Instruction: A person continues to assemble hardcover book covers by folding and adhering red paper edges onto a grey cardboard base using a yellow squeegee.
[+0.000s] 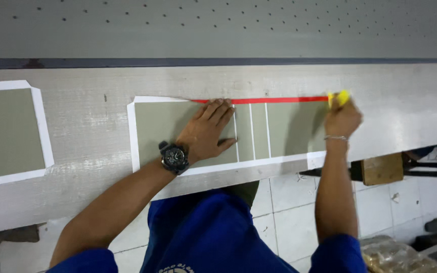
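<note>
My left hand (209,130), with a black wristwatch (174,157) on the wrist, lies flat with fingers spread on an olive-green board set (279,129) laid on white paper (131,136). The board is split into several pieces by thin white gaps. A red tape strip (279,100) runs along the boards' top edge. My right hand (343,119), wearing a thin bracelet, is closed on a small yellow tool (342,97) at the tape's right end.
The work lies on a long pale grey table (405,106). Another olive board on white paper (6,132) sits at the left. A perforated grey surface (228,25) lies behind. Below the table edge are white floor tiles (289,207) and a wooden stool (383,168).
</note>
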